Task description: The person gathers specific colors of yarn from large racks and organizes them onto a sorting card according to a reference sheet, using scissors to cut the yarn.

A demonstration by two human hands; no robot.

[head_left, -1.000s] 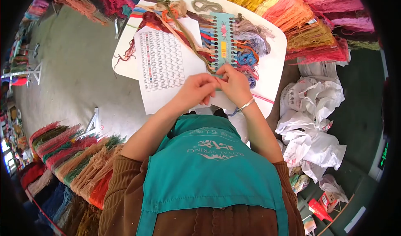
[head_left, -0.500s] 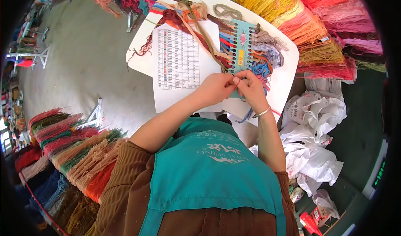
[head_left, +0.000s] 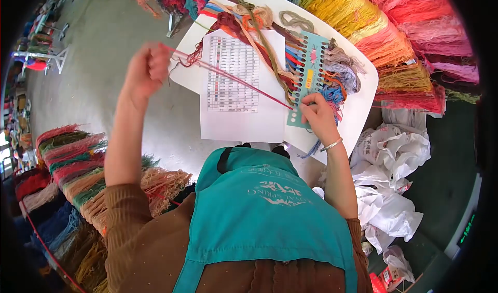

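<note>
My left hand [head_left: 147,71] is raised at the left, closed in a fist around a strand of pinkish-red thread [head_left: 234,78]. The thread runs taut down to the lower holes of a teal thread card [head_left: 313,66]. This card has punched holes along both sides, a flower picture and a yellow label. At its lower right edge, my right hand [head_left: 320,117] is closed with the fingers curled and the thumb against the card. Bundles of looped thread [head_left: 340,78] hang from the card's holes. Beside it lies a printed colour chart [head_left: 233,122].
Both card and chart lie on a white table [head_left: 358,109]. Loose skeins [head_left: 259,15] spread over its far side. Yellow, orange and pink hanks [head_left: 384,28] border the upper right, with more hanks [head_left: 88,184] at lower left. White plastic bags [head_left: 389,199] are piled at right.
My left hand has moved from beside the right hand at the card up to the left, drawing the thread out taut. My right hand has stayed by the card. The view has shifted slightly.
</note>
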